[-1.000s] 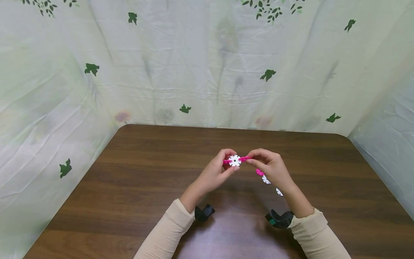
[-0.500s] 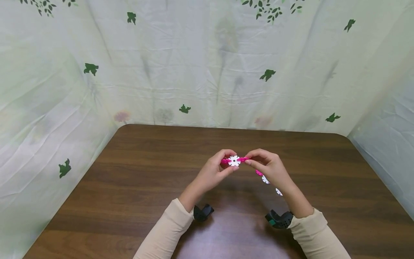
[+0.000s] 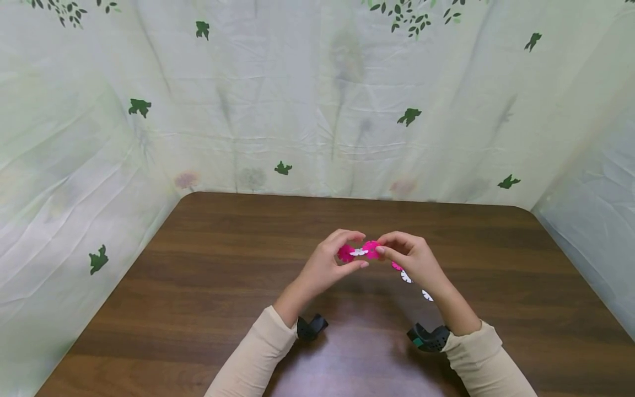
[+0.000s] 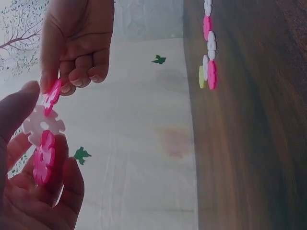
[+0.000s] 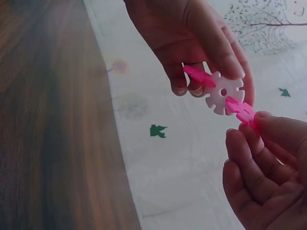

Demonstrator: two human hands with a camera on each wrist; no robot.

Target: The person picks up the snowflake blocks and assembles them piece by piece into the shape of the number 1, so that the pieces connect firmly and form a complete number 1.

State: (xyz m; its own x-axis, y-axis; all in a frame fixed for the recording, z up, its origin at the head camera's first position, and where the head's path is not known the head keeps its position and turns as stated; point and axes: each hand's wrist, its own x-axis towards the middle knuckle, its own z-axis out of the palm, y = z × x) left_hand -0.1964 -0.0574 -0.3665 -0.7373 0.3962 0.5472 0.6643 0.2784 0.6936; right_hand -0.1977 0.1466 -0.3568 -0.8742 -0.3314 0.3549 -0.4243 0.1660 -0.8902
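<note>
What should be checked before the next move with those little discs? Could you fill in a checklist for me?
1. Right hand has a grip: ok, it pinches the right pink disc.
2. White disc meets the right pink disc: ok, they overlap at the edge.
3. White disc meets the left pink disc: ok, they look joined.
4. Both joints fully pushed in: cannot tell, the slots are too small to judge.
5. Left hand has a firm hold: cannot tell, its thumb and forefinger tips stand apart.
6. Other discs at hand: ok, some lie on the table, probably within reach.
</note>
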